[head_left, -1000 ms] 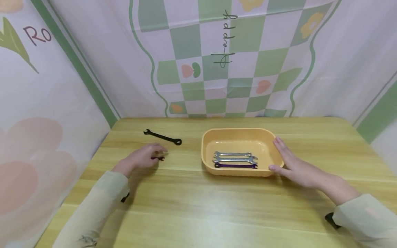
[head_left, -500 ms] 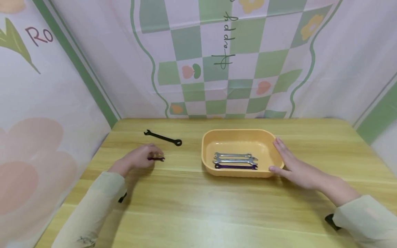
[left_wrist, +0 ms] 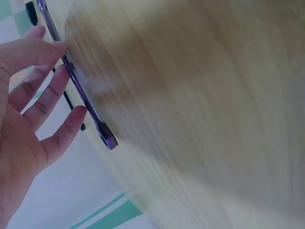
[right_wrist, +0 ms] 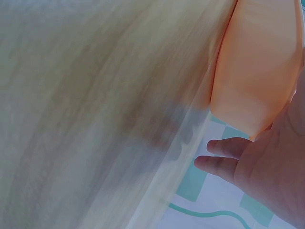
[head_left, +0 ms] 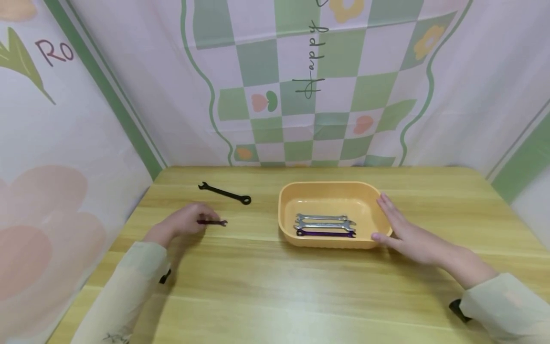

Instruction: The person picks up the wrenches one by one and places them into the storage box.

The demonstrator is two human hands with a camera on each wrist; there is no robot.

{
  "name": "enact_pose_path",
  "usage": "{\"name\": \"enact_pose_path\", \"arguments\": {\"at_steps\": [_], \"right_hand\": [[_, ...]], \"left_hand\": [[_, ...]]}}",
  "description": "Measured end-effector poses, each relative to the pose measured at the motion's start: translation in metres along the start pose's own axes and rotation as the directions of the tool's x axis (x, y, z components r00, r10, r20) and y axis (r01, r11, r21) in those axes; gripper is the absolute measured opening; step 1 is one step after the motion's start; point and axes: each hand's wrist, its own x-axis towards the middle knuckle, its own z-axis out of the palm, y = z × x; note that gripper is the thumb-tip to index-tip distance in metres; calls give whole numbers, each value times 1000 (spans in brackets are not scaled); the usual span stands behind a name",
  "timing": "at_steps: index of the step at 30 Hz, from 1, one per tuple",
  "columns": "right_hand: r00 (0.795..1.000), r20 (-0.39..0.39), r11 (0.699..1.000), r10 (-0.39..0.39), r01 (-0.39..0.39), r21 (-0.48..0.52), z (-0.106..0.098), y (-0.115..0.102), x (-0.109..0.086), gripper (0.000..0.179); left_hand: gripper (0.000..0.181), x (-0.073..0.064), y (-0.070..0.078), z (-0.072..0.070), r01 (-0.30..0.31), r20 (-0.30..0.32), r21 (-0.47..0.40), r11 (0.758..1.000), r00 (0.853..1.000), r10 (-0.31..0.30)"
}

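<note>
My left hand (head_left: 189,220) is at a small purple wrench (head_left: 212,222) on the left of the table. In the left wrist view, the thumb lies over the purple wrench (left_wrist: 78,86) and the fingertips meet its other side, pinching it. Part of it is hidden by the hand in the head view. Beyond lies a black combination wrench (head_left: 224,193). My right hand (head_left: 412,239) rests against the right end of a yellow plastic basin (head_left: 331,242), fingers straight, thumb at the front rim. Inside lie two silver wrenches (head_left: 325,224) and another purple wrench (head_left: 326,234), side by side.
The wooden table (head_left: 275,296) ends at a back edge against a checked fabric backdrop (head_left: 318,95). Another printed cloth (head_left: 64,143) hangs at the left side.
My left hand has shifted left along the purple wrench, so more of it shows, while the wrench stays in nearly the same place. The right hand and basin hold their places.
</note>
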Motion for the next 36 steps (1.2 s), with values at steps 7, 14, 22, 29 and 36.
{"name": "enact_pose_path", "arguments": {"at_steps": [7,14,22,29,36], "right_hand": [[1000,0,1000,7,-7,-18,-1,0,0,96],[1000,-5,1000,0,0,-8,-2,0,0,96],[1000,-6,1000,0,0,-8,-2,-1,-1,96],[1000,-7,1000,2,-2,-8,-2,-2,-1,96],[1000,-4,1000,1,-1,5,-1,-2,-1,96]], "left_hand": [[42,-2,-2,-1,24,-5,6,1000,1000,-24],[41,-2,-2,-4,32,11,-11,999,999,-32],[44,0,-4,-2,26,0,-18,1000,1000,-26],[42,1,-4,0,27,-5,-12,1000,1000,-27],[40,1,-3,1,51,1,5,999,999,-51]]}}
